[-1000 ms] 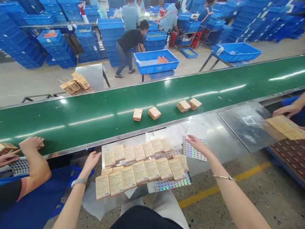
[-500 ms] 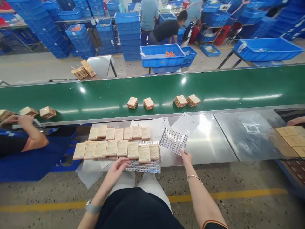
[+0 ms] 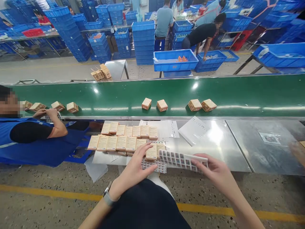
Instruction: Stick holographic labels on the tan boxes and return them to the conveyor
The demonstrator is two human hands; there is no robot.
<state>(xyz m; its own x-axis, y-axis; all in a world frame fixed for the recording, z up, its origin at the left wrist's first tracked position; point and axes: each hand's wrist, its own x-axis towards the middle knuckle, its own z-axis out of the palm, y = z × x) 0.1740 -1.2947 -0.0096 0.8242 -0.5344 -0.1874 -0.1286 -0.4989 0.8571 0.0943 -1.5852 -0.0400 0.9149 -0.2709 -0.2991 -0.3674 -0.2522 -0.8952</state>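
Note:
My right hand [image 3: 209,165] pinches a sticker sheet [image 3: 179,160] by its right end, tilted above the metal table's front edge. My left hand [image 3: 139,163] has its fingers apart and holds nothing that I can see. It hovers by the front row of small cardboard boxes [image 3: 121,143], nearest the box [image 3: 151,152] toward the row's right end. Under and beside that hand lies another sticker sheet [image 3: 160,166]. A second row of boxes [image 3: 128,131] stands behind the first.
White sheets [image 3: 193,130] lie on the metal table [image 3: 214,149]. Beyond runs a green conveyor [image 3: 114,98] carrying boxes [image 3: 162,105]. A person [image 3: 28,135] works at the left with a sheet. Blue bins [image 3: 175,60] stand behind the conveyor.
My right hand has lifted the sticker sheet off the table and tilted it. My left hand has moved up and right, fingers spread. The view has shifted left, showing more of the person there.

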